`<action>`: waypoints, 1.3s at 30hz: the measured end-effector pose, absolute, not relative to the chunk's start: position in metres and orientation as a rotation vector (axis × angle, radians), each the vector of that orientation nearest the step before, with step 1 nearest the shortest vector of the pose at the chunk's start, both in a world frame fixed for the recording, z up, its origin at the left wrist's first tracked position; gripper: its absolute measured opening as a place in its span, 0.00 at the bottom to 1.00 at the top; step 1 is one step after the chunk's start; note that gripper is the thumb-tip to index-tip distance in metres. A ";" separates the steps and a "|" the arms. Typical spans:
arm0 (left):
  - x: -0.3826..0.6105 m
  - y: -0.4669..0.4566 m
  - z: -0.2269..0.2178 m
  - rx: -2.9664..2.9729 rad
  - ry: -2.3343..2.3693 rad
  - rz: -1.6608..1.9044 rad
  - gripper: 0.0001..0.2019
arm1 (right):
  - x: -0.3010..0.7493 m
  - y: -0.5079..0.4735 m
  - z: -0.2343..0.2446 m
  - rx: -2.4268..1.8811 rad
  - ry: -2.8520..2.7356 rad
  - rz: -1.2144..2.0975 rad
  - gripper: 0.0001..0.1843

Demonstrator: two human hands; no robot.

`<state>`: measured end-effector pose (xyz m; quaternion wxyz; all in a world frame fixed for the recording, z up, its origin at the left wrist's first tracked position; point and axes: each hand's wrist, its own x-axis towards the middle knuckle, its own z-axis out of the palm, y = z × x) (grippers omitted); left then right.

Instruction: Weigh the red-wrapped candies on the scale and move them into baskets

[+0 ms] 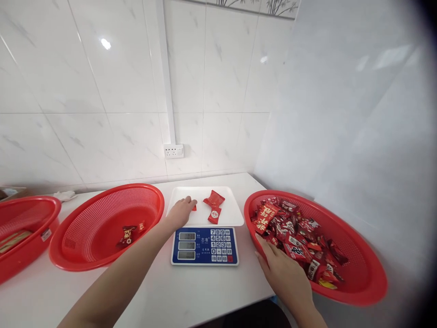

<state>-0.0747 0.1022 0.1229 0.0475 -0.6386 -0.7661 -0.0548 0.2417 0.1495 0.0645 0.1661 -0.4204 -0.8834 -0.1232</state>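
Note:
My left hand rests on the white tray of a blue-faced electronic scale, fingers curled over a small red packet that is mostly hidden. Two more red candy packets lie on the tray just right of that hand. My right hand lies flat over the near rim of the red mesh basket on the right, fingers stretched toward its heap of red wrapped candies.
A second red mesh basket left of the scale holds a couple of candy packets. A third red basket sits at the far left edge. A wall socket is on the tiled wall; a white wall closes the right side.

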 end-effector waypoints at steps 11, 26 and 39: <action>-0.103 0.024 0.158 -1.253 -2.602 -0.454 0.16 | 0.243 0.151 0.063 -1.182 -2.497 -0.298 0.22; -0.006 0.143 0.110 -2.026 -2.383 -0.615 0.08 | 0.239 0.146 0.074 -1.242 -2.545 -0.248 0.22; -0.099 0.035 0.154 -1.179 -2.416 -0.821 0.14 | 0.241 0.151 0.068 -1.170 -2.515 -0.163 0.23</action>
